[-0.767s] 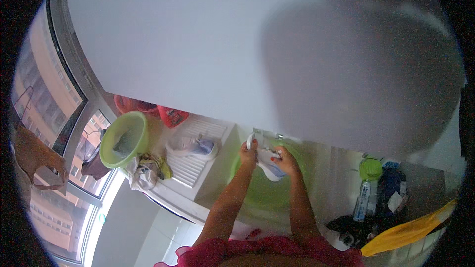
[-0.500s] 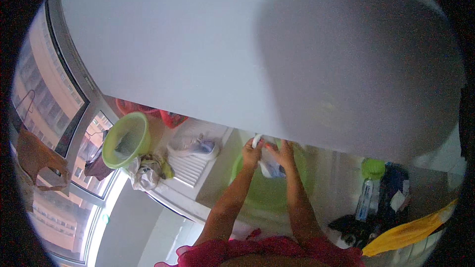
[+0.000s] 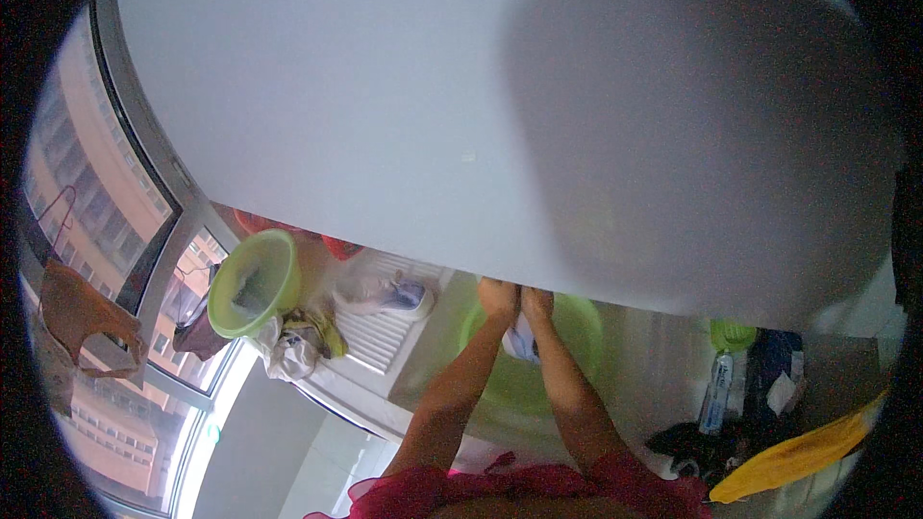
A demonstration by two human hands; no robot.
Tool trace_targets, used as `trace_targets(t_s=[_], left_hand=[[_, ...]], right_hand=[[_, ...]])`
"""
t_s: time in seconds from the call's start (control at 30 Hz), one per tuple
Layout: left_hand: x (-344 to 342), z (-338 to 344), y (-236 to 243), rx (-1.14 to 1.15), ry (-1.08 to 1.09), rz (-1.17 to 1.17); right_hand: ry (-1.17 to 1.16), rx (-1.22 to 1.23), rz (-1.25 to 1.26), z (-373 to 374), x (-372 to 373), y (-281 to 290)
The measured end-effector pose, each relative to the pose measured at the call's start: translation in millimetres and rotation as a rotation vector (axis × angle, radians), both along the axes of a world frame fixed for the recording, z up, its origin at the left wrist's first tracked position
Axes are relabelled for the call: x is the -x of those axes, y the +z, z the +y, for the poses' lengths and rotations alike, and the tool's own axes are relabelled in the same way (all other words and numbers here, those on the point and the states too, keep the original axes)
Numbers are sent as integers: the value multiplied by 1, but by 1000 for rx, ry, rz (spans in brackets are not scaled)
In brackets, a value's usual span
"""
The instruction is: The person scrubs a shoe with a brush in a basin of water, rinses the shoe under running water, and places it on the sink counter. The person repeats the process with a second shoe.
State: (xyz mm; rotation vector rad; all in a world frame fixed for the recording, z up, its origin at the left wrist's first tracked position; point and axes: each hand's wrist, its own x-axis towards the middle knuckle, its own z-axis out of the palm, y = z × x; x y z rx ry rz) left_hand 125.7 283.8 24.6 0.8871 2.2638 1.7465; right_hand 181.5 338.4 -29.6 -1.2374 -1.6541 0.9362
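Note:
Both my hands are close together over a green basin [image 3: 589, 346], partly cut off by the white surface in front. Fingers of my left hand [image 3: 497, 300] look curled round the upper end of a pale white-and-blue shoe [image 3: 521, 338]. My right hand [image 3: 536, 304] is closed against the same shoe from the other side. The lower part of the shoe shows between my wrists; its far end and most of my fingertips are hidden. To the left, another white-and-blue shoe [image 3: 409, 298] lies on a white ribbed washboard [image 3: 373, 351].
A large white panel [image 3: 336, 86] covers the upper view. At left are a tilted green tub [image 3: 219, 312], crumpled cloths [image 3: 288, 356] and a window. On the right stand a green-topped item [image 3: 733, 334], a clear bottle [image 3: 716, 394], dark items and a yellow cloth [image 3: 798, 452].
My hands have drawn closer together, and the right one has gone from spread fingers to closed. The white end of the shoe is now hidden. The view has shifted slightly.

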Motion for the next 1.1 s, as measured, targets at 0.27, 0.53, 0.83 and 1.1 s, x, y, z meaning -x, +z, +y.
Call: trace_targets(t_s=[0.27,0.53,0.83,1.1], left_hand=[[25,30,-30,-229,-80,-35],[64,49,-79,-16,-234,206],[29,9,-16,-207,-381,-230],[-7,-21,-34,-184,-56,-149]], right_hand=[[18,283,107,5,2,31],[214,320,238,15,2,39],[-20,21,309,11,-1,21],[107,188,695,-15,4,38]])
